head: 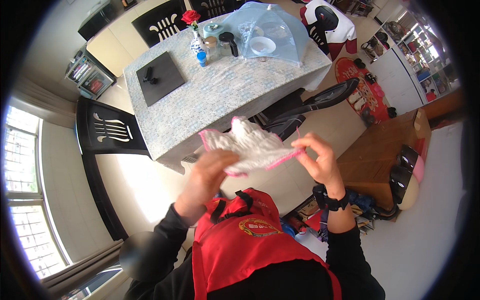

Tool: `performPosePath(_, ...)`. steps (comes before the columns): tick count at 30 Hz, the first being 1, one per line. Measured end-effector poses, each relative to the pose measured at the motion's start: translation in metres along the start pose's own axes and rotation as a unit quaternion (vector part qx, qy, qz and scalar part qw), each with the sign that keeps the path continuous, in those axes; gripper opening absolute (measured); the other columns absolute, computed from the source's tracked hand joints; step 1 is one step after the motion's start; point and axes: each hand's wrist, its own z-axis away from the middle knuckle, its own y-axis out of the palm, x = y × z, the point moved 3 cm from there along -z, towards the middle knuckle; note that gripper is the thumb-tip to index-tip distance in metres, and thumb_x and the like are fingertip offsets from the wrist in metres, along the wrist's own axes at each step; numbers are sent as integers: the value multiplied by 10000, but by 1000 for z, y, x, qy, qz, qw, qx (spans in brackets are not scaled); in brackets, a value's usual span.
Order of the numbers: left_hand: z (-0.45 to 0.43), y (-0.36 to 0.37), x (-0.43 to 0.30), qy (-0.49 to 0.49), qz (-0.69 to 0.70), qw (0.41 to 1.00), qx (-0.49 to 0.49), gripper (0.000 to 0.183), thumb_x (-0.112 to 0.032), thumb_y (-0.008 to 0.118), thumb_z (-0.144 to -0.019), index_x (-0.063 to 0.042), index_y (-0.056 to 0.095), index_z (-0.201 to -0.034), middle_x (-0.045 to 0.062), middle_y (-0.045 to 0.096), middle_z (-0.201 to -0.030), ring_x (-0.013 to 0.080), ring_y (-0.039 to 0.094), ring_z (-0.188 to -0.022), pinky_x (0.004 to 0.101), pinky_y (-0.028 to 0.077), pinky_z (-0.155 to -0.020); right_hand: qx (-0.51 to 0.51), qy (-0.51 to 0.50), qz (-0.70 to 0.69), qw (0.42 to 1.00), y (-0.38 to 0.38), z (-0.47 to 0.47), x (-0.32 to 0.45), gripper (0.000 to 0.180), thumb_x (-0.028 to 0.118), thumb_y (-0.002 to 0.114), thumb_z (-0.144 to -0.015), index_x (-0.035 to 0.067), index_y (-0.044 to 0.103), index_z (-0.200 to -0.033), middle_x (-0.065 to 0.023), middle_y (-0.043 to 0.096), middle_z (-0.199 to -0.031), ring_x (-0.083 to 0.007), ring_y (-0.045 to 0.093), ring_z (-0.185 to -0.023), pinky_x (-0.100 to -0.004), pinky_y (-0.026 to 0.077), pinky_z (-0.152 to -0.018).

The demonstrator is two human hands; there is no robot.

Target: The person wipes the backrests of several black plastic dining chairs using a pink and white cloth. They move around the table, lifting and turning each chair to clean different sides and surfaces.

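Observation:
A white cloth with pink stitched edging (255,144) is held in the air in front of me, rumpled and partly spread. My right hand (318,159) pinches its right corner between thumb and fingers; a loose pink thread rises there. At the cloth's near left side is my left hand (210,170), blurred, with its fingers closed over the edge. That hand hides part of the cloth. Beyond it stands a dining table (221,90) under a patterned tablecloth.
On the table are a dark mat (161,78), a flower vase (197,43), a lidded glass pitcher (227,44) and a blue mesh food cover (270,33). Black chairs (112,127) surround it. A large brown box (386,150) stands right. A red mat (362,90) holds shoes.

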Motion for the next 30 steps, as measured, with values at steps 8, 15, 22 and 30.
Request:
performPosePath(8, 59, 46, 43, -55, -168, 982, 62, 656, -241, 814, -831, -95, 557, -1416, 158, 526, -1497, 347, 453, -1427, 550, 323, -1198, 100, -85, 244, 961, 116, 13, -27, 704, 391, 805, -837, 39, 562, -1396, -181, 518, -1464, -357, 448, -1406, -507, 378, -1132)
performPosePath(15, 80, 33, 82, -161, -174, 967, 97, 457, -173, 684, -948, -43, 571, -1371, 144, 590, -1424, 347, 497, -1380, 528, 337, -1181, 161, -180, 310, 919, 147, 2, -99, 578, 335, 777, -827, 85, 606, -1318, -108, 599, -1341, -289, 531, -1314, -491, 375, -1145)
performPosePath(22, 85, 38, 84, -142, -143, 979, 37, 457, -125, 687, -920, -29, 580, -1354, 144, 599, -1397, 364, 521, -1331, 521, 362, -1167, 50, -76, 332, 939, 58, -15, -154, 219, 219, 665, -908, 73, 691, -1069, -108, 683, -1121, -320, 595, -1145, -498, 403, -1055)
performPosePath(30, 84, 38, 85, -150, -98, 984, 1, 518, -65, 727, -864, 0, 573, -1353, 174, 621, -1338, 388, 559, -1271, 518, 411, -1126, 32, -91, 180, 979, 242, 0, -40, 154, 180, 655, -915, 76, 675, -1028, -68, 709, -1078, -261, 662, -1009, -434, 441, -893)
